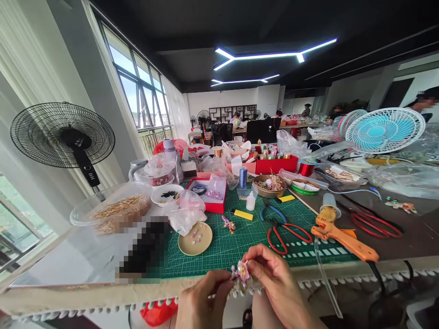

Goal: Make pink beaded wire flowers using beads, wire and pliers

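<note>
Just past the table's front edge, my left hand pinches the left side of a small pink flower ornament. My right hand grips the same ornament from the right, thumb and fingers closed on it. The ornament has pink petals, a yellowish centre and small beads around it. Beyond the hands, a beaded flower piece lies on the green cutting mat. To its left is a tan dish with a few pale beads.
Red-handled scissors, blue pliers and a yellow lighter lie on the mat. An orange glue gun rests at right, its cable over the edge. Containers, a red box and fans stand around; people sit farther back.
</note>
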The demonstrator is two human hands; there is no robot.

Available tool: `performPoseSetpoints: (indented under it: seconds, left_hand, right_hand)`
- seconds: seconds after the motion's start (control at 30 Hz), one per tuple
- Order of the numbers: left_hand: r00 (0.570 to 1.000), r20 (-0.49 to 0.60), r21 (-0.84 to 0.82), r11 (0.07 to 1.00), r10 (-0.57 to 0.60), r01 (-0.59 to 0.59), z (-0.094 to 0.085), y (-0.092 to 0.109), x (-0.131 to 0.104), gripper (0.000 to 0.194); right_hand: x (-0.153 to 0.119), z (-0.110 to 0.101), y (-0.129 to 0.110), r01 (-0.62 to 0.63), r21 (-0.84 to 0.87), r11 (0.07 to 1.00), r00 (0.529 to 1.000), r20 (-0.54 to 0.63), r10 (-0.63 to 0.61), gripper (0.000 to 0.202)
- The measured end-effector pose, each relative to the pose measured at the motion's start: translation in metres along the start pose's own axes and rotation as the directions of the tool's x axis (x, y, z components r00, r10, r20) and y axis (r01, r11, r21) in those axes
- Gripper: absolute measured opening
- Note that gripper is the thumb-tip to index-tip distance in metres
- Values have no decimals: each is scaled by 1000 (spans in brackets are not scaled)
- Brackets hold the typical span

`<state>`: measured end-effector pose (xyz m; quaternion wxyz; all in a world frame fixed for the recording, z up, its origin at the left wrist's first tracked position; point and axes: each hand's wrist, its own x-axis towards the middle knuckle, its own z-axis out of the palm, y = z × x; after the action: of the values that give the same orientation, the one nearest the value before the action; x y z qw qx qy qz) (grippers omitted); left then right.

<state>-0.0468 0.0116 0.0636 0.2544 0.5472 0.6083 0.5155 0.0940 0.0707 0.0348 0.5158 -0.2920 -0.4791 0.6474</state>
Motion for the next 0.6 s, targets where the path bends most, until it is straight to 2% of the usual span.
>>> performPoseSetpoints:
  seconds: [0.13, 0.23, 0.3, 0.37, 0.43, 0.5, 0.6]
  left_hand:
    - [993, 94, 16, 997, -77, 76, -2, 0, 3, 12]
    - [967, 207, 10, 989, -146, 147, -3, -2, 4, 15]
    - [952, 273, 9, 990, -140, 144, -3, -4, 3, 19]
    - [965, 255, 19, 998, -62, 59, -3, -8, 3, 21]
    - [986, 147, 61, 994, 83, -93, -1, -11, 1, 20]
    - [974, 41, 149, 962, 224, -227, 1, -14, -1, 17]
    - [944, 13, 291, 902, 329, -319, 4, -20, -3, 18]
  right_hand:
    - [-4, 3, -3, 39, -40, 998, 999, -6, -39, 21]
    - [-7, 5, -5, 26, -42, 999, 999, -18, -27, 21]
    - [-8, 6, -5, 11, -61, 998, 1000, -15, -12, 22]
    - [-8, 7, -3, 6, -101, 995, 1000, -20, -8, 24]
    - [-8, 8, 0, 1, -143, 990, 999, -33, -6, 26]
    - [-7, 8, 4, -5, -171, 985, 999, -47, -3, 28]
    - [-5, 9, 10, -16, -177, 984, 999, -49, 7, 29]
